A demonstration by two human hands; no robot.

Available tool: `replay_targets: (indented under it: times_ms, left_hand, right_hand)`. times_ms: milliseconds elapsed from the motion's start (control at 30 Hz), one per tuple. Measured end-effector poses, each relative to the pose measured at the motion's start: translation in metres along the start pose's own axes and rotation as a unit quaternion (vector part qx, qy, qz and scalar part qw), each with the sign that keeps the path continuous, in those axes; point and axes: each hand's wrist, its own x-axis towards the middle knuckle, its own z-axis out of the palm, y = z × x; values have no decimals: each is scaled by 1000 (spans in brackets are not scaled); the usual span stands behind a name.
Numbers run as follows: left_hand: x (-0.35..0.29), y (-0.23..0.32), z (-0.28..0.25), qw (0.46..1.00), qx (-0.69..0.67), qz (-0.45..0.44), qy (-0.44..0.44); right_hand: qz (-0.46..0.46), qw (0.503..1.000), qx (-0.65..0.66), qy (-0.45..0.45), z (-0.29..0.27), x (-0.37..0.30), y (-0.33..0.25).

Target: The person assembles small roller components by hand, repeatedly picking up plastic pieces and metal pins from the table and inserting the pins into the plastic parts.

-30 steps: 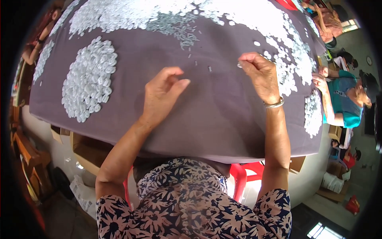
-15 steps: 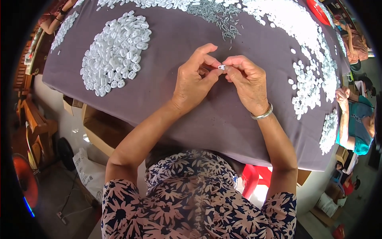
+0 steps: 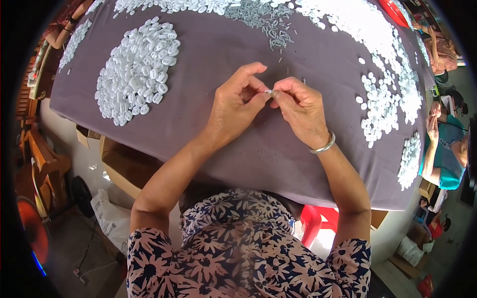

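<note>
Above the middle of the cloth-covered table, my left hand (image 3: 237, 102) and my right hand (image 3: 302, 105) meet at the fingertips. Between them they pinch a small white plastic piece (image 3: 269, 91), mostly covered by the fingers. My left index finger sticks out over it, while thumb and another finger grip. A bangle circles my right wrist. Left of my hands lies a big heap of white oval plastic pieces (image 3: 136, 74). Beyond them is a pile of small grey pins (image 3: 266, 25). To the right, loose white round pieces (image 3: 380, 107) spread toward a long bright heap.
A dark cloth covers the table (image 3: 198, 89). At the right edge a co-worker in a teal top (image 3: 444, 154) has hands near a small white heap (image 3: 409, 161). Another person's arm (image 3: 62, 35) shows at the far left. A cardboard box (image 3: 119, 164) and a red stool (image 3: 315, 223) stand below.
My two hands have come slightly nearer to me and leftward in the picture, still pinching the small white piece, which is now more hidden. The co-worker's hands at right have shifted.
</note>
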Motion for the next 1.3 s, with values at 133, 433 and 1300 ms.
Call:
replay_targets:
  times_ms: [133,433,1300]
  left_hand:
    - [-1,-2,-5,1000,-1,16,-2]
    - [0,1,-6,1000,-12,-27,6]
    - [1,0,-2,998,62,-5,-5]
  right_hand:
    - [-15,1000,-6,-1,5,-2,2]
    - [-26,995,-90,33,-25,14,-7]
    - [77,918,-375,-106,-41,69,-17]
